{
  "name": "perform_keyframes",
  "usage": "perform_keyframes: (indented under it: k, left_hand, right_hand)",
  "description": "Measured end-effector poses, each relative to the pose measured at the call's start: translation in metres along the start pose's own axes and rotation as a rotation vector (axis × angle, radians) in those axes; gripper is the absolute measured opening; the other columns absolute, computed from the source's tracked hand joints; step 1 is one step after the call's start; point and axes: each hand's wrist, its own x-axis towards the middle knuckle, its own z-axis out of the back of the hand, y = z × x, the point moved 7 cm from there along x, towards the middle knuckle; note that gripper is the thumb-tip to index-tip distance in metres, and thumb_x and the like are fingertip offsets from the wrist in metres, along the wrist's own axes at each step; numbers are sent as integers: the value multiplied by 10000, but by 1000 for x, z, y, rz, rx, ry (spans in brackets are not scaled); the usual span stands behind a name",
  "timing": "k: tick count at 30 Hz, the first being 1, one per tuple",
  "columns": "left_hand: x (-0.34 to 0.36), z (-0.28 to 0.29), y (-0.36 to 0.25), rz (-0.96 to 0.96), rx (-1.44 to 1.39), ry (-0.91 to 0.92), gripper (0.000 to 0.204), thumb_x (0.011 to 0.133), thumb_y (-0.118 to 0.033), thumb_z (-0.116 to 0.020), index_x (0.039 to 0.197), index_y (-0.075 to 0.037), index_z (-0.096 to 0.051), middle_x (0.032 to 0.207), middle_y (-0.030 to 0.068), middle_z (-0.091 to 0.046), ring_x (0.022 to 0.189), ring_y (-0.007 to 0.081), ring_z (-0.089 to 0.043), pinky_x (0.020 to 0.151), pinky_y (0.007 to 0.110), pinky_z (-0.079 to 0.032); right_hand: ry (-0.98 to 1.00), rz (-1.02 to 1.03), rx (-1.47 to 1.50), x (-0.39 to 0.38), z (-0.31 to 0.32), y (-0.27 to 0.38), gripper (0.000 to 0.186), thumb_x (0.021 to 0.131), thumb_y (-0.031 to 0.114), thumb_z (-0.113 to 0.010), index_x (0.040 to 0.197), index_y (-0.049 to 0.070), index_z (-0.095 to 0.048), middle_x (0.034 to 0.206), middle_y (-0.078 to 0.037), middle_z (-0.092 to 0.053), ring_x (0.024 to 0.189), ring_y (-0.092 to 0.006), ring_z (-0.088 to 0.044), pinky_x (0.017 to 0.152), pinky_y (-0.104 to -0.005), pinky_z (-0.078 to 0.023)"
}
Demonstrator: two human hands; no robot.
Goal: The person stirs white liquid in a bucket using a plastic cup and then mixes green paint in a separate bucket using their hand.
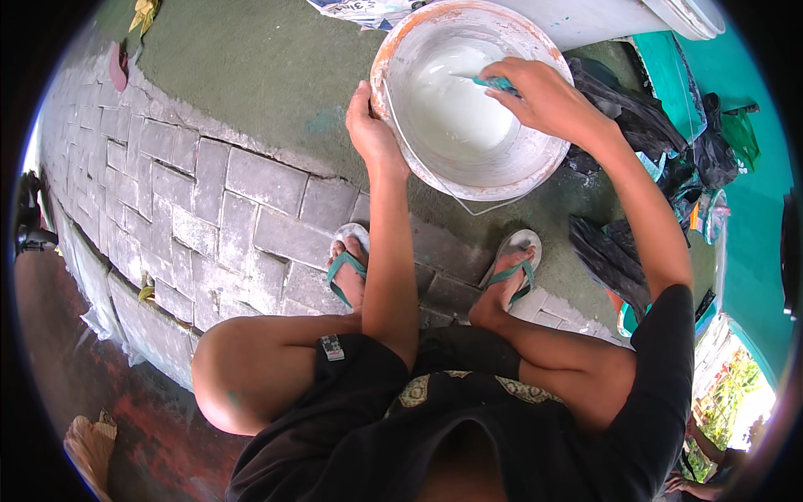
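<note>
A white-smeared bucket (493,191) with an orange-tinged rim and a thin wire handle (422,171) stands in front of me. White liquid (456,117) covers its bottom. On the bucket's left side, my left hand (374,134) grips the rim and wall; most of its fingers are hidden. My right hand (535,92) reaches over the right rim into the bucket, closed round a teal-handled tool (497,83). The tool's far end points at the white liquid, and whether it is a brush or a scraper does not show.
Black plastic bags (623,105) and a green bag (741,138) lie at the right by a teal wall (761,251). A large white container (577,21) is behind the bucket. My sandalled feet (347,272) rest between bucket and paving blocks (263,180). Another person (711,468) shows at lower right.
</note>
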Motion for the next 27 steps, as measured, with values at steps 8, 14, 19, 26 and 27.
perform_keyframes:
  k: [8, 14, 19, 26, 27]
  left_hand:
    - [-5, -3, -2, 12, -9, -34, 338, 1003, -262, -422, 1064, 15, -605, 1028, 120, -665, 883, 204, -641, 804, 357, -515]
    - [-3, -5, -2, 15, -10, -5, 341, 1002, -262, -425, 1060, 20, -607, 1031, 122, -663, 882, 205, -639, 808, 354, -516]
    - [-1, -1, 0, 33, -23, -8, 336, 1000, -258, -429, 1052, 21, -610, 1026, 117, -662, 877, 203, -638, 801, 353, -515]
    - [-3, 0, -3, 2, -15, -29, 331, 1001, -253, -425, 1052, 19, -606, 1023, 118, -662, 884, 206, -638, 806, 360, -514]
    - [-3, -1, -2, 2, -14, -28, 331, 1002, -253, -423, 1052, 19, -605, 1024, 119, -662, 886, 207, -639, 808, 362, -514]
  right_hand:
    - [290, -138, 125, -29, -11, 22, 243, 886, 152, -668, 1060, -17, -647, 767, -241, -623, 733, -386, -606, 691, -433, -471]
    - [51, 42, 137, -4, -12, 17, 241, 919, 176, -643, 1100, 17, -646, 971, -174, -666, 857, -398, -617, 804, -438, -487]
    - [56, -39, -60, -8, 2, 0, 231, 916, 152, -634, 1086, -4, -644, 964, -213, -662, 870, -405, -619, 797, -460, -486]
    - [310, -110, 135, -25, -13, 28, 268, 908, 165, -630, 1096, -25, -641, 855, -256, -647, 825, -402, -639, 769, -462, -488]
    - [294, -108, 188, -22, -16, 30, 270, 910, 170, -632, 1098, -23, -640, 862, -255, -648, 822, -397, -638, 772, -460, -488]
